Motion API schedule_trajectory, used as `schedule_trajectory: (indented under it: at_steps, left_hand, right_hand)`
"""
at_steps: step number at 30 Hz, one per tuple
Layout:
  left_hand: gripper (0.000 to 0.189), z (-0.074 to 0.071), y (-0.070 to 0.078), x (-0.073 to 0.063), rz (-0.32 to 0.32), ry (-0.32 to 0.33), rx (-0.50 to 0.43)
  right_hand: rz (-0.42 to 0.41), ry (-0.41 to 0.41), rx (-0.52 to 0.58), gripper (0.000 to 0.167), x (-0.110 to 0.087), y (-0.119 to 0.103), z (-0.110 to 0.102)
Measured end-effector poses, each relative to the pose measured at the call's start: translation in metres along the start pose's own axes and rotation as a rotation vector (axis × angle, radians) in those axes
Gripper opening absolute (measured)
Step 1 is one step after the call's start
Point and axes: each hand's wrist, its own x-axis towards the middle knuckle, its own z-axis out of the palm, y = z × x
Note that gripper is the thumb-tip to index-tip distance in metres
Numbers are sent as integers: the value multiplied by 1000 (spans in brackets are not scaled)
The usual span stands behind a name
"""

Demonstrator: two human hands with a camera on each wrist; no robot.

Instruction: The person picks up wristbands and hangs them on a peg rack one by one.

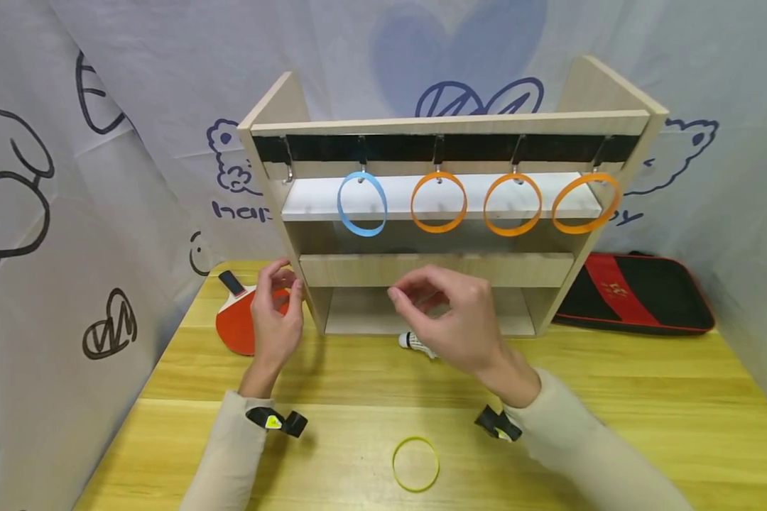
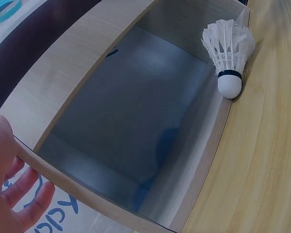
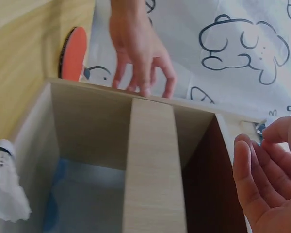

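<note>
My left hand (image 1: pixel 278 319) is at the left side panel of a small wooden shelf (image 1: pixel 437 270), fingers loosely bent with the tips at the panel's outer face; whether they press on it I cannot tell. In front of the shelf is my right hand (image 1: pixel 454 312), loosely curled, thumb and forefinger near each other, with nothing seen between them. From hooks on the shelf's black strip (image 1: pixel 396 150) hang a blue ring (image 1: pixel 340 206) and three orange rings (image 1: pixel 464 202). The leftmost hook (image 1: pixel 287 170) carries no ring. A yellow ring (image 1: pixel 394 465) lies on the table.
A white shuttlecock (image 2: pixel 229 85) lies by the shelf's lower front edge. Left of the shelf is a red table tennis bat (image 1: pixel 233 326). A black and red case (image 1: pixel 671 294) lies at the right. Drawn-on white cloth (image 1: pixel 153 213) surrounds the wooden table (image 1: pixel 332 440).
</note>
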Motion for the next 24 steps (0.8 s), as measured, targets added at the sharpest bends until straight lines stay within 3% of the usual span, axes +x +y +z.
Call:
schedule_trajectory:
  at_steps: [9, 24]
  left_hand:
    - [38, -1, 0, 0, -8, -4, 6]
    - [38, -1, 2, 0, -9, -9, 12]
  right_hand:
    - [56, -61, -42, 11, -31, 15, -2]
    - [323, -261, -17, 11, -95, 27, -1]
